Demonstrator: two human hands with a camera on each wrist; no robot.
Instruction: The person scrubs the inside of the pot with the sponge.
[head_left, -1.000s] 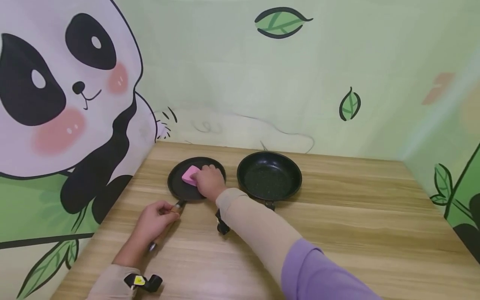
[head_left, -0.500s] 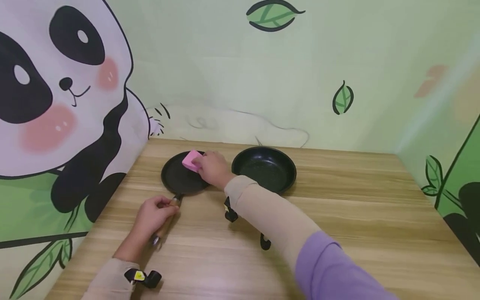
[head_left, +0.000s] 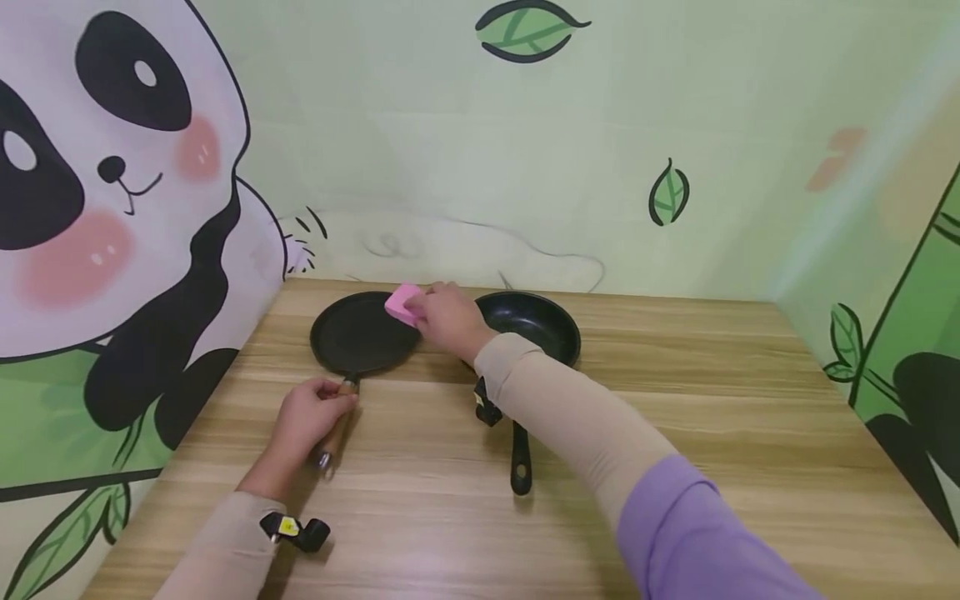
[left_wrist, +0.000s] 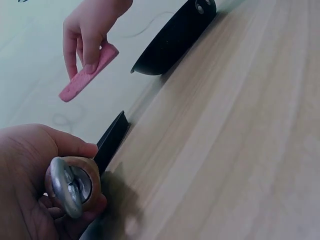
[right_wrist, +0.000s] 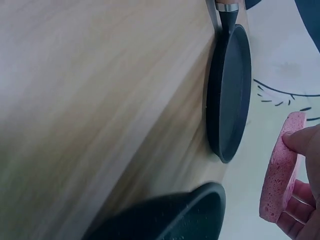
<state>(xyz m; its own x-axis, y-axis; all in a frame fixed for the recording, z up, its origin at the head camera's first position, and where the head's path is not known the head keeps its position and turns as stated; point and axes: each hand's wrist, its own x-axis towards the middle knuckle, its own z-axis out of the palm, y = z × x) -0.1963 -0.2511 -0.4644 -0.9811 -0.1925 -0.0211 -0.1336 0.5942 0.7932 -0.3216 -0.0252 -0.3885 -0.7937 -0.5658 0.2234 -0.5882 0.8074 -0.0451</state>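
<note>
My left hand (head_left: 311, 417) grips the wooden handle (head_left: 339, 432) of a flat black pan (head_left: 360, 337) at the back left of the table. In the left wrist view the metal hanging loop (left_wrist: 69, 187) at the handle's end faces the camera. My right hand (head_left: 453, 318) pinches a pink sponge (head_left: 403, 305) between thumb and fingers. Both wrist views show the sponge raised above the pans, apart from the flat pan's surface. A deeper black frying pan (head_left: 543, 321) stands to the right, partly hidden behind my right hand and forearm.
The deeper pan's black handle (head_left: 521, 458) points toward me on the wooden table (head_left: 712, 433). Behind the table rises a green wall (head_left: 420, 142) painted with a panda and leaves.
My right hand has lifted the sponge off the flat pan and moved right, over toward the deeper pan. My left hand keeps its grip on the handle. The view has shifted slightly.
</note>
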